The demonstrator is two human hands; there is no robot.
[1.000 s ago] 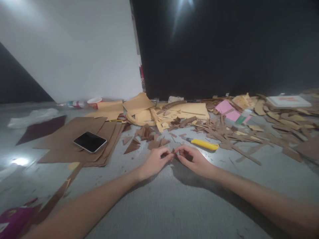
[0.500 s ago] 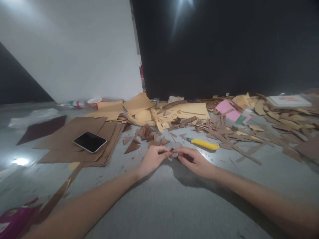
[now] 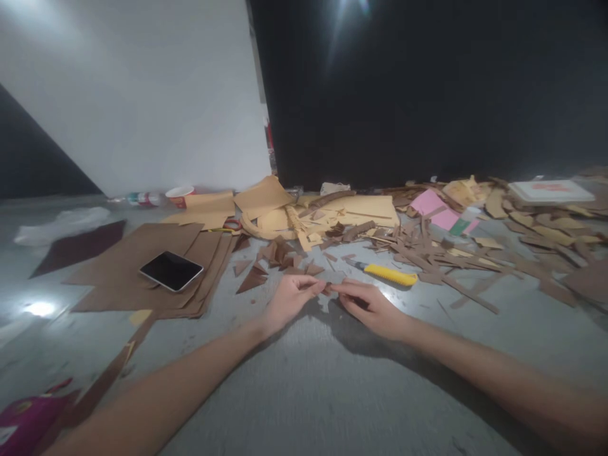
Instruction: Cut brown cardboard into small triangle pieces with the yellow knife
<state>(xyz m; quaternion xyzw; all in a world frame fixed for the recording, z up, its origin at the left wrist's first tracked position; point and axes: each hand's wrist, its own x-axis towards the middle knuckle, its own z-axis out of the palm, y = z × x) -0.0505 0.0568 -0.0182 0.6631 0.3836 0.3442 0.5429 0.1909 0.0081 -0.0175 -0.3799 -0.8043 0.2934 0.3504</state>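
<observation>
In the centre of the frame, a small brown piece (image 3: 328,287) is between the two hands, just above the grey surface (image 3: 304,392). The left hand (image 3: 291,303) pinches it with thumb and forefinger. The right hand (image 3: 375,309) has its forefinger tip at the other side of the piece; its other fingers are curled below, and I cannot tell if they also grip it.

Very near to the right hand, behind it, lies a yellow cutter knife (image 3: 390,275), with its blade towards the left. Behind the left hand, brown triangular scraps (image 3: 254,278) lie in a loose group. At the left of the frame, a phone (image 3: 171,270) rests on stacked brown sheets (image 3: 137,244), well apart from the hands. The far side is crowded: yellowish sheets (image 3: 365,208) at the middle, and at the right a wide heap of brown strips (image 3: 422,250), with a pink sheet (image 3: 434,209) among them. In the lower left corner is a purple object (image 3: 28,418), partly cut off by the frame edge.
</observation>
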